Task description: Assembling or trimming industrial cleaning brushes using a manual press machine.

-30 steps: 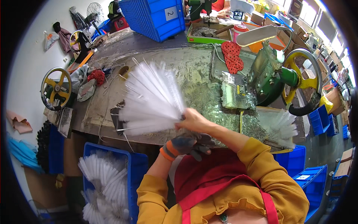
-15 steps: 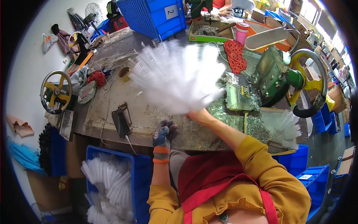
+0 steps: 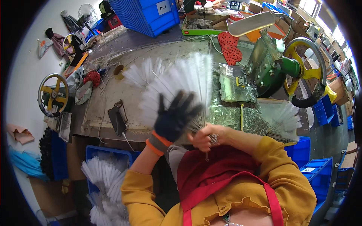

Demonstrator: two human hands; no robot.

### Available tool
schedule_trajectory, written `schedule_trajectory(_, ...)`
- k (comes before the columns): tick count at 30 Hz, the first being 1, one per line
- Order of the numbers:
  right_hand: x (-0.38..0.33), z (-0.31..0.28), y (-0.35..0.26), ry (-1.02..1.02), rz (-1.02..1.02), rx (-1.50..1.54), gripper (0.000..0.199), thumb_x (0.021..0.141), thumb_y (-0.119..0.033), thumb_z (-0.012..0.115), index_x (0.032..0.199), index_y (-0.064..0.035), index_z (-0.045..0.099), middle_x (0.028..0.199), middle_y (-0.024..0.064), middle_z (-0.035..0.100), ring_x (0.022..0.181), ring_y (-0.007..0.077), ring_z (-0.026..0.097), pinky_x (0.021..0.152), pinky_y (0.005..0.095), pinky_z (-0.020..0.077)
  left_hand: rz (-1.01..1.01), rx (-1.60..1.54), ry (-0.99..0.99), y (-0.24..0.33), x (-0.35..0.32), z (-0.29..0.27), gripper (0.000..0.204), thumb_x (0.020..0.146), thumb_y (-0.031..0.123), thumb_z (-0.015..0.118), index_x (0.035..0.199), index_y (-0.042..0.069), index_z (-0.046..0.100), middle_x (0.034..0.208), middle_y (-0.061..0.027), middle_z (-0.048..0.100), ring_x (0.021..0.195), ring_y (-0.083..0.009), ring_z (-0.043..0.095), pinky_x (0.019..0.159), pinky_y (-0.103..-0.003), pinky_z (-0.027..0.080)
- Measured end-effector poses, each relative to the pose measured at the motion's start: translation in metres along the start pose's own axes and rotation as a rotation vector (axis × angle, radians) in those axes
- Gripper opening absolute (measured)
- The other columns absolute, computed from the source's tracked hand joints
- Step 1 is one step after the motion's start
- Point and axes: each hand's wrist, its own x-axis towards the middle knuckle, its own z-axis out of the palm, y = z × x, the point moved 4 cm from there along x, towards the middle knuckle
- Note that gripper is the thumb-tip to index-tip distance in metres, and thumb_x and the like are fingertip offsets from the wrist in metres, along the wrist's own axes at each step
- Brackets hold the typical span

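My right hand [image 3: 203, 138] is bare and grips the wire stems of a bunch of white bristle brushes [image 3: 177, 81] that fan out over the workbench. My left hand [image 3: 174, 119], in a dark glove with an orange cuff, is spread flat against the front of the fan, fingers apart. The brush heads are blurred. The stems stick out below my right fist.
A green machine with a yellow handwheel [image 3: 301, 71] stands right. Cut wire pieces [image 3: 241, 116] lie on the bench in front of it. A blue crate of white brushes [image 3: 102, 177] sits lower left. A small black device [image 3: 117, 119] and a second yellow handwheel [image 3: 54, 94] are left.
The brush bunch has swung back toward me and lower. My gloved left hand rose from below the bench edge and now presses open against the fan.
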Motion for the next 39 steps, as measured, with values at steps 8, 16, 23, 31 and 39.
schedule_trajectory(8,-0.036,0.053,0.009,-0.361,0.193,0.217,0.052,0.084,-0.043,0.037,0.106,0.0029,0.046,0.071,0.0092,0.051,0.067,0.0200,0.053,0.058,0.0357,0.0507,0.293,-0.403,-0.239,0.037,0.027,-0.003,0.016,0.067,0.025,0.053,0.078,0.015,0.060,0.090,0.0019,0.059,0.114,-0.0236,0.043,0.101,-0.050,0.010)
schedule_trajectory(16,-0.074,0.124,-0.115,0.533,-1.357,-1.961,0.052,0.067,-0.029,0.065,0.109,-0.0049,0.047,0.102,0.0110,0.050,0.096,0.0280,0.048,0.079,0.0358,0.0419,-0.227,-1.100,-0.533,-0.043,0.068,0.021,0.016,0.075,0.020,0.061,0.083,0.006,0.060,0.087,-0.0060,0.061,0.095,-0.0229,0.053,0.085,-0.033,0.039)
schedule_trajectory(23,0.022,0.129,-0.156,0.426,-1.044,-2.428,0.038,0.074,-0.039,0.057,0.088,-0.0040,0.054,0.090,0.0103,0.054,0.090,0.0262,0.052,0.072,0.0381,0.0441,-0.199,-0.936,-0.330,-0.070,0.072,0.044,0.018,0.075,0.021,0.061,0.085,0.006,0.059,0.087,-0.0067,0.060,0.093,-0.0229,0.054,0.082,-0.033,0.040)
schedule_trajectory(31,0.031,0.112,-0.165,0.359,-1.132,-2.597,0.026,0.071,-0.031,0.058,0.067,-0.0065,0.053,0.063,0.0036,0.052,0.064,0.0193,0.056,0.049,0.0315,0.0457,-0.200,-0.856,-0.233,-0.088,0.078,0.050,0.022,0.075,0.023,0.061,0.088,0.006,0.058,0.086,-0.0077,0.060,0.091,-0.0229,0.054,0.078,-0.034,0.041)
schedule_trajectory(39,0.042,0.134,-0.169,0.312,-1.422,-2.734,0.017,0.071,-0.022,0.057,0.065,-0.0078,0.050,0.060,0.0023,0.049,0.060,0.0175,0.056,0.046,0.0285,0.0456,-0.193,-0.832,-0.160,-0.102,0.081,0.049,0.025,0.075,0.024,0.061,0.092,0.006,0.056,0.085,-0.0087,0.060,0.088,-0.0229,0.055,0.074,-0.034,0.043)
